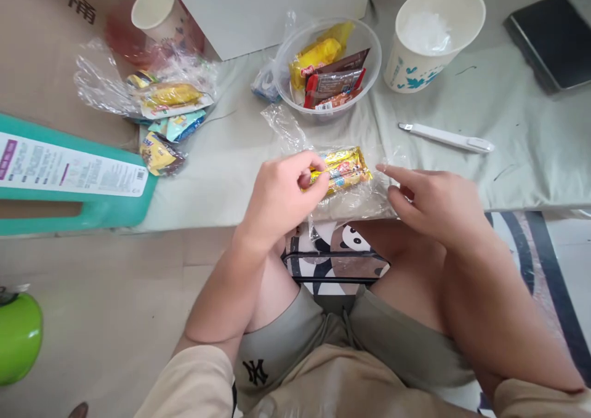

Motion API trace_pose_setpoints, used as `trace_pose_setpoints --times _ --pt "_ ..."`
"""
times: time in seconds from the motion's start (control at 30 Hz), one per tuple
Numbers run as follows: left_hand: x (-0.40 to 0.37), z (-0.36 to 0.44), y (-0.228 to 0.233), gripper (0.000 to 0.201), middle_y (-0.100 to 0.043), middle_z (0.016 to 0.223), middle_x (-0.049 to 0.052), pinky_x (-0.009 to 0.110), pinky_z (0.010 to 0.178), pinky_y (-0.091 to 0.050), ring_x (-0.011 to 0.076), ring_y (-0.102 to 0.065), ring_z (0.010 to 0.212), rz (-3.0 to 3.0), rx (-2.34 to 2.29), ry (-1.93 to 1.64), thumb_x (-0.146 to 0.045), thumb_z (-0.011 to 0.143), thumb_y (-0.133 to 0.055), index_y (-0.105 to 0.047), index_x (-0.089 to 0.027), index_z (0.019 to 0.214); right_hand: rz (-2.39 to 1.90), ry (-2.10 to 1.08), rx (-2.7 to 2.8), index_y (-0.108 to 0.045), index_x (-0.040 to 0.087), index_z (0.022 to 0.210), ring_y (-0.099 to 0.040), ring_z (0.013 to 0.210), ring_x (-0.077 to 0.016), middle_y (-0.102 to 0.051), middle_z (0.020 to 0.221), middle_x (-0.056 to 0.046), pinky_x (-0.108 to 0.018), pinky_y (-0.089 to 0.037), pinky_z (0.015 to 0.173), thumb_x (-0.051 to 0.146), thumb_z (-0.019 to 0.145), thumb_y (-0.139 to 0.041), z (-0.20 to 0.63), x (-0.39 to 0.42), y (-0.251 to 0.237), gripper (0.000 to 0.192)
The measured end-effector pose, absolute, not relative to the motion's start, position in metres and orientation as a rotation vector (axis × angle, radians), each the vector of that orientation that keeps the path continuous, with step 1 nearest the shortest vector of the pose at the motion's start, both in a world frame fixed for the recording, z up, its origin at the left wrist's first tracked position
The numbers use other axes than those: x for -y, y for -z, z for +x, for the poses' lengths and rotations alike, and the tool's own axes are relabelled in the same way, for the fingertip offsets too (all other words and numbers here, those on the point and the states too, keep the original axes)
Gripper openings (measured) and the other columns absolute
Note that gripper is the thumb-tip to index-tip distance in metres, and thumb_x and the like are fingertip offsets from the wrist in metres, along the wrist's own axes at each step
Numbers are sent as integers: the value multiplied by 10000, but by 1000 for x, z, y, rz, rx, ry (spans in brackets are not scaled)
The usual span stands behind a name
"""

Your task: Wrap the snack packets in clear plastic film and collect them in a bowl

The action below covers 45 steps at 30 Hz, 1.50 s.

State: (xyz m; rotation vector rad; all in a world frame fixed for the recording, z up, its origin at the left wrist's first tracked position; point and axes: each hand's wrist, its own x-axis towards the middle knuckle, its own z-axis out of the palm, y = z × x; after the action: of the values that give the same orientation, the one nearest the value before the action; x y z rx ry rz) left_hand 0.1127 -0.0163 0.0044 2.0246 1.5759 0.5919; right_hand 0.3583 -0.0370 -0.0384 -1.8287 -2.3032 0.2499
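My left hand [281,196] pinches the end of a yellow snack packet [344,168] that lies inside a clear plastic bag [351,199] on the pale green cloth [240,172]. My right hand [434,202] rests at the bag's right side, its index finger pointing onto the plastic; whether it grips the bag is unclear. Just beyond stands a clear plastic bowl [369,45] holding several snack packets, yellow, brown and red.
A large paper cup [410,70] stands at the right, a white utility knife [447,137] before it, a dark tablet [551,39] far right. Bagged snacks [164,101] and a small cup [154,8] lie at the left by a teal box [69,172]. A green object [18,338] sits on the floor.
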Motion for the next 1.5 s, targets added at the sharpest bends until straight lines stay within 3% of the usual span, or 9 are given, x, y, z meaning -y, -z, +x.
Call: trace_pose_setpoints --times 0.23,0.37,0.5,0.63,0.73,0.87,1.2,1.37,1.5 --pt "6 100 12 367 -668 1166 67 387 1020 -499 248 -622 1151 2205 -1510 -482 -24 809 -558 -704 -219 1084 -1630 -769 2147 -524 261 1550 -620 558 -194 -699 675 2 -330 -446 554 240 871 -518 338 23 24 680" --pt "2 71 29 593 -605 1341 90 446 1096 -473 289 -568 1287 2134 -1481 -341 -32 785 -616 -558 -245 1336 -1480 -772 1702 -228 309 1622 -750 824 -214 -749 1130 -103 -350 -549 642 237 927 -486 330 5 51 745" --pt "7 52 35 807 -495 1493 133 476 1109 -461 296 -543 1344 2077 -1464 -294 -5 744 -613 -396 -248 1484 -1377 -341 1476 -402 294 1326 -690 1246 -253 -635 1348 -156 -454 -588 927 227 931 -465 322 4 67 406" --pt "8 53 23 469 -650 1340 89 523 1063 -435 315 -572 1311 2133 -1612 -340 -34 798 -576 -612 -271 1201 -1250 -349 1881 -556 263 953 -742 981 -226 -727 974 -74 -417 -601 894 212 939 -532 302 23 51 58" --pt "1 64 13 233 -755 1072 56 501 1011 -442 290 -658 1133 2223 -1658 -463 -46 843 -546 -660 -239 904 -1104 -453 2301 -672 248 1047 -733 1114 -243 -775 1114 -87 -436 -592 982 143 936 -509 285 24 38 223" --pt "-13 77 12 270 -739 936 61 386 865 -503 235 -689 945 2305 -1360 -518 -22 854 -471 -665 -207 888 -1139 -430 2521 -665 174 1247 -710 1176 -278 -746 1256 -149 -445 -602 964 53 875 -487 272 3 36 430" --pt "-26 73 39 327 -707 1257 114 427 1033 -526 274 -649 1211 2106 -1333 -412 -86 871 -569 -616 -196 1175 -1319 103 2633 -784 288 1084 -621 1246 -317 -694 1344 -89 -494 -483 1003 73 893 -582 296 -4 27 352" --pt "-21 70 40 552 -499 1605 142 596 1294 -281 367 -353 1571 2137 -1317 -307 -242 860 -688 -546 -206 1392 -1583 163 2373 -776 266 889 -613 943 -268 -712 1011 -89 -455 -447 856 186 908 -592 326 -18 27 203" --pt "-16 70 41 891 -295 1745 149 670 1322 -98 442 -133 1646 2143 -1325 -116 -411 791 -812 -418 -233 1570 -1710 401 2125 -770 253 1099 -623 993 -310 -724 1073 -144 -481 -436 875 257 918 -608 325 -22 14 243"
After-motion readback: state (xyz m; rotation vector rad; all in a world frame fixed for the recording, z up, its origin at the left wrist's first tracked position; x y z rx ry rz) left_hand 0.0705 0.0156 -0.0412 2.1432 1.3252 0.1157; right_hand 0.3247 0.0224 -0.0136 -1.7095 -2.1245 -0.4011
